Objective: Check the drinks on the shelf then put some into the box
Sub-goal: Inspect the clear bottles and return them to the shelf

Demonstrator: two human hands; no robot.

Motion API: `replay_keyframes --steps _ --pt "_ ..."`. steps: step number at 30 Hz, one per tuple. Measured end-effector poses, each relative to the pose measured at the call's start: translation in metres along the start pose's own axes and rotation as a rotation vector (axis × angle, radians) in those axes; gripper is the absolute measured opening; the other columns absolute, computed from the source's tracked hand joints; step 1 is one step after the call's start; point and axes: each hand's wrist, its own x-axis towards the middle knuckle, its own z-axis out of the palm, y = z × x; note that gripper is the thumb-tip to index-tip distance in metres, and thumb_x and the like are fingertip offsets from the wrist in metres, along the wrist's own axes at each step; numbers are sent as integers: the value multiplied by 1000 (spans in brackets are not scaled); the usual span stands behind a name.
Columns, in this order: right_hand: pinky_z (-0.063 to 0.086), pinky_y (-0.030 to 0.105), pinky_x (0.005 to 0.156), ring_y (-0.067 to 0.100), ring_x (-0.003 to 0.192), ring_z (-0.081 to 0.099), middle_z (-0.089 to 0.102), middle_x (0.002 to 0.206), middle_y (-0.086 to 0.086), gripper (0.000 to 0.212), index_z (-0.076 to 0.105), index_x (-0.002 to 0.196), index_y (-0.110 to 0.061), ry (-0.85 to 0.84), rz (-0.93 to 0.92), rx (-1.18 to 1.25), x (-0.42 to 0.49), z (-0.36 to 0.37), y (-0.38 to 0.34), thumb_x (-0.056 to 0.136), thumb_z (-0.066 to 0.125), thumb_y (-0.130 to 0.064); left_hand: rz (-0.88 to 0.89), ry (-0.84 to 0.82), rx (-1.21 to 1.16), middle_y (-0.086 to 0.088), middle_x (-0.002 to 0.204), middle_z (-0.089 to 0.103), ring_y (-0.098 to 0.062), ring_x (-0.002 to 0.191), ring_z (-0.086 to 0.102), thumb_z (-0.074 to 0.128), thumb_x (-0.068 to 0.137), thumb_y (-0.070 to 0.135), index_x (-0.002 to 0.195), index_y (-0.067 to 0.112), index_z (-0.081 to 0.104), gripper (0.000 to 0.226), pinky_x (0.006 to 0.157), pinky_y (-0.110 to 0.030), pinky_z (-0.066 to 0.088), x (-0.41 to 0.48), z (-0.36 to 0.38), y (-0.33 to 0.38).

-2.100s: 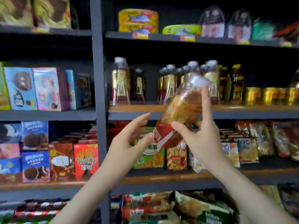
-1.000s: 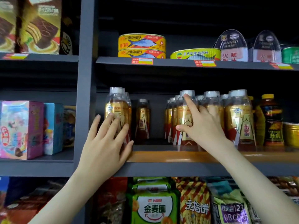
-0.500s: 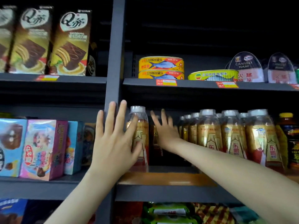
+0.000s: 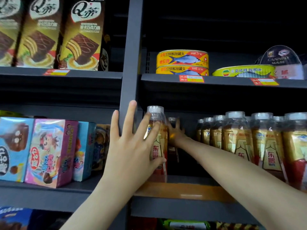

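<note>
**Deeper reach behind the front bottle**

Finds the front bottle (image 4: 158, 150) upright and in the same spot as half a second ago: at the left end of the orange shelf board (image 4: 191, 190), just beside the grey post (image 4: 131, 55). Shows clear plastic, a white cap, amber drink and a gold and red label. Keeps the left hand (image 4: 131, 150) on it, fingers spread and straight across neck and label, thumb against the lower label. Pushes the right hand (image 4: 177, 135) farther in than before, now partly behind that bottle, the visible fingers stretched and spread beside a darker bottle (image 4: 172, 120) at the back; cannot tell where the thumb lies. Leaves a row of like bottles (image 4: 237, 140) to the right, across the gap crossed by the forearm. Has fish tins (image 4: 182, 59) one shelf up and snack boxes (image 4: 48, 151) left of the post.
</note>
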Motion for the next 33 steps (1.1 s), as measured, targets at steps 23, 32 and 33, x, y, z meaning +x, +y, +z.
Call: replay_keyframes --steps 23,32,33 --pt "49 28 80 38 136 38 -13 161 8 97 7 146 -57 308 -220 102 -129 -51 6 87 68 -9 6 -4 -90 -12 131 59 -43 145 15 51 79 69 130 17 61 74 113 -66 15 -1 -5 -1" --pt "55 34 79 33 125 50 -10 160 -2 96 7 142 -59 622 -561 -100 -237 -71 14 88 68 -9 -130 60 -327 -13 143 50 -36 146 18 49 85 52 132 14 58 62 113 -61 -6 -19 -23 23" --pt "55 38 83 35 130 47 -6 160 1 96 11 143 -55 678 -603 -98 -250 -76 14 85 71 -7 -129 65 -386 -13 143 49 -35 146 19 49 84 52 134 12 55 64 114 -60 -5 -20 -31 30"
